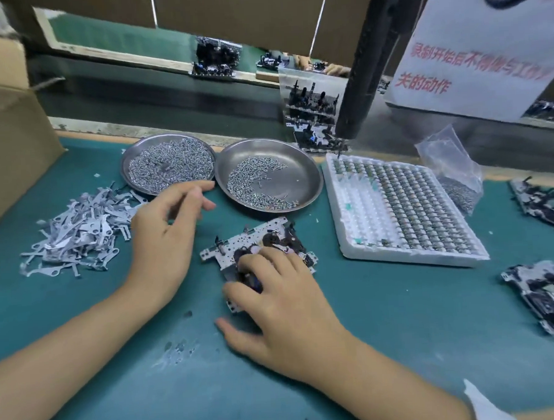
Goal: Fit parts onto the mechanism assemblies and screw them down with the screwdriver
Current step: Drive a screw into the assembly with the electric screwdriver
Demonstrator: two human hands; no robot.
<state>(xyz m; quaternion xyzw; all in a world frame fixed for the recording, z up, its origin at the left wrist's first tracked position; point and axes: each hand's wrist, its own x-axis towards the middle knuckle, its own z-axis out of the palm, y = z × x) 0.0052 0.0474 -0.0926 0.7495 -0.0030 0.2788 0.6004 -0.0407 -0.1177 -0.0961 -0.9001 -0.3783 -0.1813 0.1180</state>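
A white metal mechanism assembly [264, 239] with black parts lies on the green mat in the middle. My right hand [283, 301] rests on its near half, fingers spread over it and pressing it down. My left hand [169, 233] hovers to the left of the assembly, fingers loosely curled with nothing visible in them, near the rim of the left dish. A pile of flat grey metal levers [76, 234] lies left of that hand. Two steel dishes hold screws: the left dish [169, 163] is full, the right dish [269, 175] is partly filled. No screwdriver is in view.
A white foam tray [402, 210] of small round parts sits right of the assembly, a plastic bag [451, 167] behind it. More assemblies lie at the right edge [542, 290] and stacked behind the dishes [316, 116]. A cardboard box [9, 139] stands at left.
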